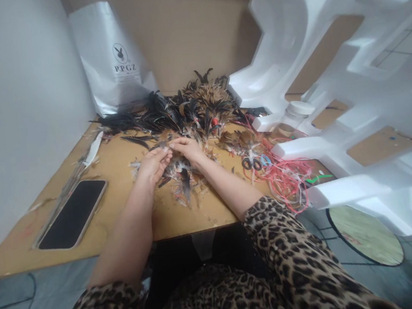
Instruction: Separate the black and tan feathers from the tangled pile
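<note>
My left hand [154, 165] and my right hand [187, 149] meet over the middle of the yellow table [205, 214]. Both have their fingers pinched, fingertips nearly touching. Whatever lies between them is too small to make out. Brown and grey loose feathers [183, 177] lie right below and around the hands. Behind them spreads a large pile of black and brown feathers [171, 110], some in tied bunches. A smaller brown feather bunch [240, 141] rests to the right of my right hand.
A black phone [73, 214] lies at the left, near a white feather [94, 150]. Scissors [251, 163] and tangled pink string [288, 177] are at the right. A white bag [109, 56] stands behind; white foam pieces [332, 150] crowd the right side.
</note>
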Demonstrator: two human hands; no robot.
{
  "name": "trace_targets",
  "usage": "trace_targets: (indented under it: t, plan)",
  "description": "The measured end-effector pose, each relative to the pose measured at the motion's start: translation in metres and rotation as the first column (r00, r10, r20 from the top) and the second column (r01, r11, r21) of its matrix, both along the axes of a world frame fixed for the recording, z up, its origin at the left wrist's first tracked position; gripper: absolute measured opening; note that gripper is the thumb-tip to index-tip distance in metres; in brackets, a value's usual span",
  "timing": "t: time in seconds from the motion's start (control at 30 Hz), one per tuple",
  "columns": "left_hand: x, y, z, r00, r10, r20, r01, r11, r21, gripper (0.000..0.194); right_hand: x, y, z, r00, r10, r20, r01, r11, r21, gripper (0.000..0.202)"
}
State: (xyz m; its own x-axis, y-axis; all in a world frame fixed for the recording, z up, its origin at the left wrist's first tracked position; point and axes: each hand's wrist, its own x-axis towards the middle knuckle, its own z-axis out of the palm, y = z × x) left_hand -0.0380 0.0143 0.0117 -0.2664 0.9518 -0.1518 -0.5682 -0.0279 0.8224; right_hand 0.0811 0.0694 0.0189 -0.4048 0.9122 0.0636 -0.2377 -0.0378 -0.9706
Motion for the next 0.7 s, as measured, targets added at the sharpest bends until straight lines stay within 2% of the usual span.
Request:
trace_targets:
  t: [0.1, 0.2, 0.37, 0.5, 0.7]
  plan:
    - [0.001, -0.001, 0.003, 1.000, 0.013, 0.021, -0.013, 1.000, -0.022, 0.011, 0.002, 0.000, 0.002, 1.000, -0.006, -0.016, 0.005, 0.998, -0.065, 0.022]
    - [0.001, -0.003, 0.008, 0.998, -0.020, 0.065, 0.022, 0.999, -0.040, 0.012, 0.004, 0.003, 0.002, 0.997, 0.036, -0.069, -0.043, 0.994, -0.101, 0.029]
    - [-0.002, -0.006, 0.011, 0.971, -0.138, 0.193, 0.153, 0.986, -0.061, 0.014, 0.008, 0.008, -0.002, 0.975, 0.168, -0.146, -0.175, 0.984, -0.036, 0.032]
    - [-0.005, -0.008, 0.009, 0.932, -0.256, 0.255, 0.275, 0.961, -0.040, 0.015, 0.011, 0.010, -0.003, 0.967, 0.231, -0.110, -0.228, 0.973, 0.033, 0.029]
    - [-0.005, -0.008, 0.008, 0.947, -0.246, 0.205, 0.261, 0.964, -0.052, 0.015, 0.011, 0.011, -0.004, 0.973, 0.224, -0.044, -0.222, 0.974, 0.051, 0.030]
